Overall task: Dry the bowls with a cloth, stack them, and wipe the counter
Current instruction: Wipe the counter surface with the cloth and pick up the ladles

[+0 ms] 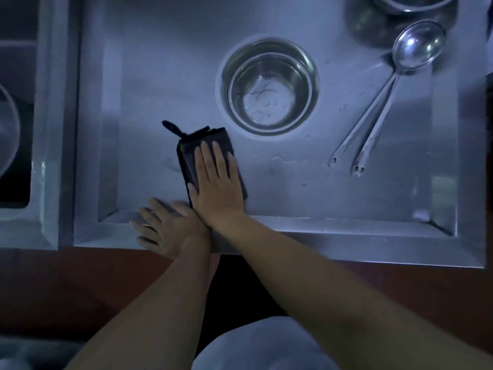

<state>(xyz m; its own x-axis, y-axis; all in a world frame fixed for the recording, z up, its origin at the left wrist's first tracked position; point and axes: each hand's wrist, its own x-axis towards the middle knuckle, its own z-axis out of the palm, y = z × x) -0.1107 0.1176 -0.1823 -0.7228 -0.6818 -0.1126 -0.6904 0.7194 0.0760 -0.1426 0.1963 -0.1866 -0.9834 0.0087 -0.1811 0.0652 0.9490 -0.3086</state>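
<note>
Right hand (216,182) flat on folded dark cloth (210,161), fingers straight, pressing it onto steel desk (160,89). Cloth near the front raised lip (333,225), left of centre; hanging loop (173,128) sticking out at far-left corner. Left hand (165,228) resting on the front lip just beside the right wrist, fingers spread and relaxed, gripping nothing.

Stacked bowls (269,86) upright beyond and right of cloth, apart from it; wet inside. Two long ladles (378,102) right of bowls, handles overlapping, ends toward front. Another bowl (408,4) at top right, cut by frame edge.

Open steel left of and beyond cloth up to the left raised edge (109,129). Open strip along front between cloth and right edge (442,156), with water smears near ladle handle ends. Sink basin (16,116) past the left edge. Desk front border (346,249) directly over dark floor.
</note>
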